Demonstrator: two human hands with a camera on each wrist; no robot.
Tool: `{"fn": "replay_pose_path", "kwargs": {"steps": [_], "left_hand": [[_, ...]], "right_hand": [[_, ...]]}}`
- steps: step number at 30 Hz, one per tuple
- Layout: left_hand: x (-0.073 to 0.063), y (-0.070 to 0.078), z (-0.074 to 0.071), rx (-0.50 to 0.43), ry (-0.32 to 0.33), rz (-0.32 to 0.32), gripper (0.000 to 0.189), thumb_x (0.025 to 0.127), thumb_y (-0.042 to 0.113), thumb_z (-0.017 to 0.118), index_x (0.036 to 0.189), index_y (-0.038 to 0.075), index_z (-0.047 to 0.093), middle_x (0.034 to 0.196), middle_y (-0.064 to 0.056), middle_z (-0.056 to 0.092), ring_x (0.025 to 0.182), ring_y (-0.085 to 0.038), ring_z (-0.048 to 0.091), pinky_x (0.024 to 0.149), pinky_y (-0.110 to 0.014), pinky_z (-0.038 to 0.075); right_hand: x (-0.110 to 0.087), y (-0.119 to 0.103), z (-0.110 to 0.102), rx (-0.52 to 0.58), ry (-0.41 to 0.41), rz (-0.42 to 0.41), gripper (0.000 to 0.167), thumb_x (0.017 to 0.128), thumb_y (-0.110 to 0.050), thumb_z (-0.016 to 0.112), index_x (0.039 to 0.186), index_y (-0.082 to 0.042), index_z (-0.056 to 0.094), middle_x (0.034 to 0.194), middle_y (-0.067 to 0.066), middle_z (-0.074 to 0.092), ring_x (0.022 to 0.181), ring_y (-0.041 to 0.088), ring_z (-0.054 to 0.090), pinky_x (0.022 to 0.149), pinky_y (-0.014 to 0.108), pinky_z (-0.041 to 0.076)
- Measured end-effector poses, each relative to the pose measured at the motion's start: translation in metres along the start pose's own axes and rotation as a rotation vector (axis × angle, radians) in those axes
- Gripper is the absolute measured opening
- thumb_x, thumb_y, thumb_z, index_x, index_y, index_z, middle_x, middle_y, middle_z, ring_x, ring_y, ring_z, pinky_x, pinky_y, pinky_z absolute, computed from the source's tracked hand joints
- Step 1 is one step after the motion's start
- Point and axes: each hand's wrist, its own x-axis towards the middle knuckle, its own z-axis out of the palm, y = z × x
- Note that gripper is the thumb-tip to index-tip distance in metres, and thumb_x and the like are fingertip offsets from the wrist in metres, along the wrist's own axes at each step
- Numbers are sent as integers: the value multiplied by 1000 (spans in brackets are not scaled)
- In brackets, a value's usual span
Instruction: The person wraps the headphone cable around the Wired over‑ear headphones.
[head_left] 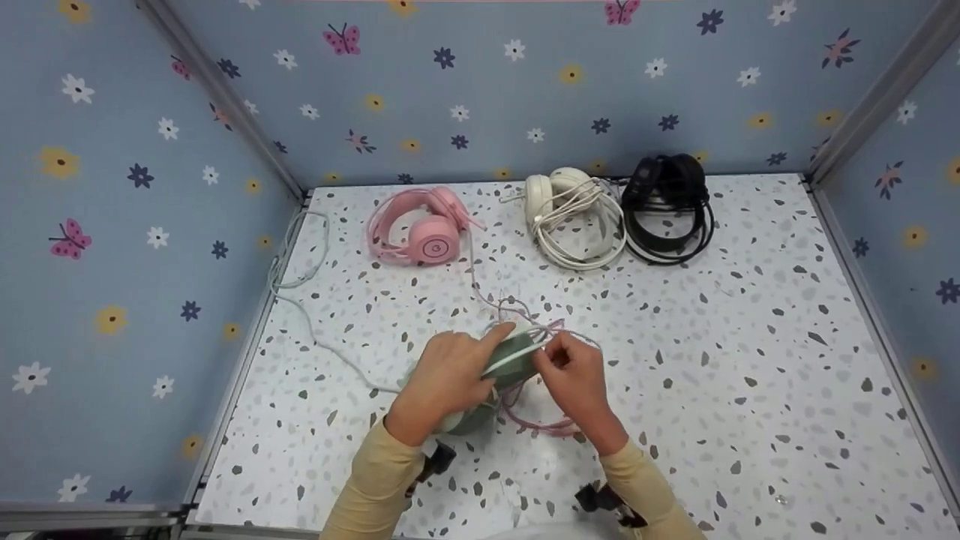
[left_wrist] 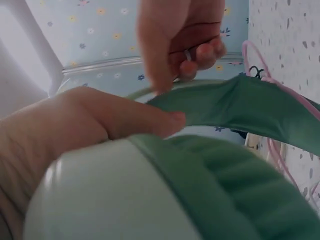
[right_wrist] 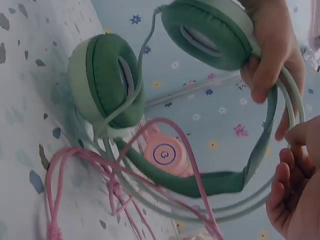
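Green headphones (head_left: pixel 514 360) with pale green outer shells are held up between both hands, tilted. My left hand (head_left: pixel 450 371) grips them beside one ear cup (right_wrist: pixel 207 32), fingers reaching along the headband. The right hand (head_left: pixel 577 379) pinches the thin pale outer bands (right_wrist: pixel 295 100) of the headband between thumb and curled fingers. Below the bands hangs a dark green inner strap (right_wrist: pixel 200 184). The other ear cup (right_wrist: pixel 107 82) is near the table. A pink cable (right_wrist: pixel 175 130) crosses in front of the headband in the right wrist view.
Pink headphones (head_left: pixel 435 238) lie at the back left, their cable running toward the hands. White headphones (head_left: pixel 538 202) with coiled cable and black headphones (head_left: pixel 664 187) lie at the back right. A pale green cable (head_left: pixel 330 349) trails to the left wall. Flowered walls enclose the speckled table (head_left: pixel 750 337).
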Motion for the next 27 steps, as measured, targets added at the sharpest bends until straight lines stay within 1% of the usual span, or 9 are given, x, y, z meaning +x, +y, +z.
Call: {"fn": "replay_pose_path", "kwargs": {"steps": [3,6,8,11,15,20,22,24,27], "left_hand": [[-5,3,-8,-63,13,39,59,70,18,79,125,18,55,67,1,57,54,-15,50,51,-32,43],[-7,9,-18,-114,37,92,53,67,13,77,117,19,59,69,3,58,56,-14,50,55,-32,44],[-6,14,-23,-141,58,135,53,65,9,75,114,20,61,70,5,58,57,-14,49,56,-32,43],[-2,20,-28,-175,73,177,55,62,5,75,113,20,63,74,7,60,61,-13,49,60,-31,41],[5,23,-32,-178,121,213,54,62,3,76,112,18,65,80,7,63,65,-13,50,61,-29,40],[20,28,-32,-198,231,270,49,63,3,73,110,15,67,88,6,66,71,-13,53,64,-29,41],[27,29,-31,-210,267,287,49,62,3,72,109,15,67,91,7,67,73,-12,53,66,-29,43],[34,29,-30,-221,294,297,47,62,4,72,107,14,68,92,6,68,73,-12,53,67,-29,44],[46,30,-26,-221,323,297,41,61,8,73,102,15,69,87,6,68,71,-12,53,64,-28,43]], "right_hand": [[0,5,-12,-63,45,-25,20,77,0,75,81,-9,57,70,1,54,58,10,48,50,25,41],[2,1,-24,-114,43,-127,24,80,-10,75,99,-6,60,90,6,59,75,15,54,63,30,46],[5,-5,-34,-95,-27,-233,25,84,-12,69,107,-6,62,100,5,60,86,18,55,73,34,46],[8,-16,-48,-7,-206,-327,31,84,-10,63,115,-7,62,107,-2,60,94,16,54,82,34,43],[10,-27,-61,52,-354,-306,50,76,-17,78,121,-9,58,110,-6,60,92,12,56,78,30,47],[15,-33,-68,-83,-242,-369,49,65,-15,82,106,-3,58,94,-1,60,77,11,55,66,27,48],[19,-31,-71,-113,-180,-413,41,63,-9,74,100,-1,57,91,3,60,81,15,58,75,32,49],[22,-28,-75,-91,-164,-446,41,61,-6,69,100,0,57,94,5,61,89,20,62,83,36,49],[27,-24,-82,-23,-171,-452,42,59,-5,67,99,1,56,90,3,61,84,18,63,79,34,51]]}}
